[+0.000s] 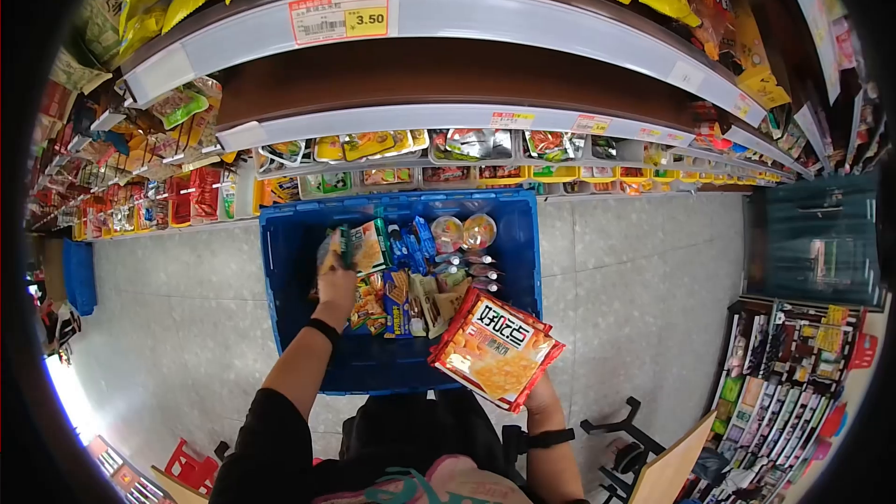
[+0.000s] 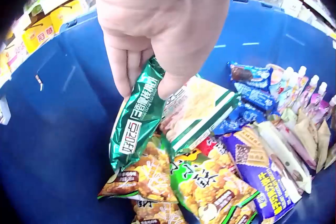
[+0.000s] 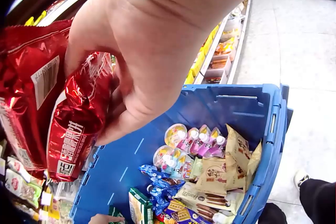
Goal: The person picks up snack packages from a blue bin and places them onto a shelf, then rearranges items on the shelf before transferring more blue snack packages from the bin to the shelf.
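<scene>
Left wrist: green packet [image 2: 137,113] in grip [image 2: 160,24].

Free room runs down the blue crate [image 1: 287,303]'s left side — snack packets [image 1: 397,303] crowd the middle, red biscuit packs [image 1: 493,352] cover the near right corner, shelving [image 1: 420,120] backs the far rim.

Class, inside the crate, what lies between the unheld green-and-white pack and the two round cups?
Blue packets lie between them, as the head view shows.
</scene>
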The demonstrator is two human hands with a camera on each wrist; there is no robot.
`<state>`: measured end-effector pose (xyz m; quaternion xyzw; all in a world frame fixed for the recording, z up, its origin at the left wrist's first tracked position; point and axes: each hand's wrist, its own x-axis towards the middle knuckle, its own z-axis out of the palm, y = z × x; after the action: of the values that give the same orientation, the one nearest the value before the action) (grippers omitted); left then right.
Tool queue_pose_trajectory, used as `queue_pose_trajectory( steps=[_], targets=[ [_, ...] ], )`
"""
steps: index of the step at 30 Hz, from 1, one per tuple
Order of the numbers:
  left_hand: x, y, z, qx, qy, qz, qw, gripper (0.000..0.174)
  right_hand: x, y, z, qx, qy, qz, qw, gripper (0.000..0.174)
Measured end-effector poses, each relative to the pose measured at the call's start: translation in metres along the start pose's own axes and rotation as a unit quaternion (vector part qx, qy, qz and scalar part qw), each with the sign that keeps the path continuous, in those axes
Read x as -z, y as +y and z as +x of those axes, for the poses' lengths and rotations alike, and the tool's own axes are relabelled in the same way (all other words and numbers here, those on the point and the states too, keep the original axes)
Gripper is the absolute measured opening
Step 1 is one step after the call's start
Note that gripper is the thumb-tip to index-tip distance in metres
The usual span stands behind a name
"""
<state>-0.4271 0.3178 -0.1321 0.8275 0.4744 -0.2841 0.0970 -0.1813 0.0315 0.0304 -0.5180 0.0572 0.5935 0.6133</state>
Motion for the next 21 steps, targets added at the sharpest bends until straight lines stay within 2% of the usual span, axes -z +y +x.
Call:
queue_pose_trajectory(
  steps=[1, 2, 4, 5, 6, 7, 8, 10, 11, 12, 14, 15, 16, 17, 18, 19, 20, 21],
  targets=[
    [0.015, 0.009, -0.005, -0.045, -0.025, 0.028, 0.998, 0.052, 0.001, 0.001, 0.003, -0.017, -0.002, 0.024, 1.0, 0.05],
    [0.006, 0.014, -0.007, -0.114, 0.046, 0.095, 0.988, 0.058, 0.001, 0.004, 0.005, -0.017, -0.004, 0.024, 1.0, 0.05],
    [0.022, 0.025, -0.011, -0.178, 0.033, 0.013, 0.983, 0.061, 0.003, 0.01, 0.008, -0.008, -0.004, 0.023, 1.0, 0.048],
    [0.026, 0.023, -0.011, -0.178, 0.03, 0.012, 0.984, 0.061, 0.004, 0.011, 0.008, -0.01, -0.003, 0.023, 1.0, 0.048],
    [0.03, 0.021, -0.009, -0.195, 0.06, -0.124, 0.971, 0.063, 0.004, 0.011, 0.009, -0.011, -0.011, 0.012, 1.0, 0.048],
    [0.031, 0.02, -0.008, -0.209, 0.087, -0.258, 0.939, 0.065, 0.004, 0.011, 0.009, -0.011, -0.02, 0.001, 1.0, 0.048],
    [0.026, 0.018, -0.005, -0.211, 0.086, -0.258, 0.939, 0.065, 0.004, 0.012, 0.009, -0.011, -0.018, 0.002, 1.0, 0.048],
    [0.001, 0.005, 0.012, -0.046, 0.076, -0.42, 0.903, 0.052, 0.002, 0.012, 0.009, -0.015, -0.002, -0.029, 0.999, 0.048],
    [-0.013, -0.001, 0.02, -0.031, 0.162, -0.324, 0.932, 0.063, -0.001, 0.008, 0.008, -0.031, 0.004, -0.007, 0.999, 0.049],
    [-0.017, -0.004, 0.021, -0.034, 0.16, -0.323, 0.932, 0.063, 0.002, 0.011, 0.009, -0.03, 0.006, -0.005, 1.0, 0.049],
    [-0.026, -0.01, 0.025, 0.189, 0.175, -0.398, 0.881, 0.08, 0.009, 0.018, 0.009, -0.026, -0.008, -0.015, 1.0, 0.049],
    [-0.041, -0.016, 0.038, 0.259, 0.106, -0.426, 0.861, 0.096, 0.011, 0.02, 0.008, -0.026, -0.004, -0.014, 1.0, 0.049],
    [-0.062, -0.027, 0.051, 0.257, 0.102, -0.425, 0.862, 0.096, 0.012, 0.022, 0.007, -0.029, 0.009, -0.017, 0.999, 0.05],
    [-0.085, -0.039, 0.064, 0.238, 0.048, -0.468, 0.85, 0.098, 0.013, 0.023, 0.006, -0.032, 0.022, -0.02, 0.999, 0.051],
    [-0.08, -0.041, 0.065, 0.219, -0.005, -0.509, 0.832, 0.101, 0.014, 0.024, 0.005, -0.033, 0.025, -0.019, 0.999, 0.051],
    [-0.077, -0.04, 0.063, 0.195, 0.023, -0.553, 0.809, 0.102, 0.015, 0.025, 0.005, -0.034, 0.029, -0.017, 0.999, 0.052],
    [-0.073, -0.04, 0.061, 0.196, 0.021, -0.552, 0.81, 0.102, 0.015, 0.027, 0.005, -0.036, 0.032, -0.015, 0.999, 0.053],
    [-0.037, -0.034, 0.049, 0.164, -0.022, -0.622, 0.766, 0.092, 0.016, 0.028, 0.005, -0.037, 0.034, -0.012, 0.999, 0.053]
  ],
)
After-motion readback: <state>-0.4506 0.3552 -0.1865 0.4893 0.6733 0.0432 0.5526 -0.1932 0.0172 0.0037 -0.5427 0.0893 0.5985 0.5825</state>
